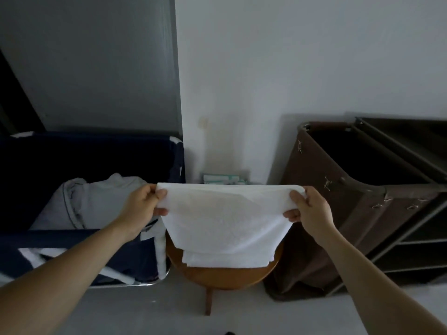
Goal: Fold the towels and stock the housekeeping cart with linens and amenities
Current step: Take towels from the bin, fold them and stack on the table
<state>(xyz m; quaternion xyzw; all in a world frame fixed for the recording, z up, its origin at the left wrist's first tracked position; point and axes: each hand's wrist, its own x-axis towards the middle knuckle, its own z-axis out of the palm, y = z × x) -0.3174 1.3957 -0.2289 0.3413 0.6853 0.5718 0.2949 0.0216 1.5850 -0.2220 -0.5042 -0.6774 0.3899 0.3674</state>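
Observation:
A white towel (225, 218) hangs doubled in the air in front of me, its lower edges draping over a round wooden stool (225, 276). My left hand (142, 209) pinches the towel's upper left corner. My right hand (309, 209) pinches the upper right corner at the same height. The towel is stretched flat between both hands. To the right stands a brown housekeeping cart (362, 213) with a dark fabric bag and shelves. The stool's top is mostly hidden by the towel.
A dark blue laundry hamper (84, 238) on a metal frame stands at the left, holding crumpled grey linen (92, 201). Small green-and-white packets (225, 178) lie against the white wall behind the stool. The floor in front is pale grey.

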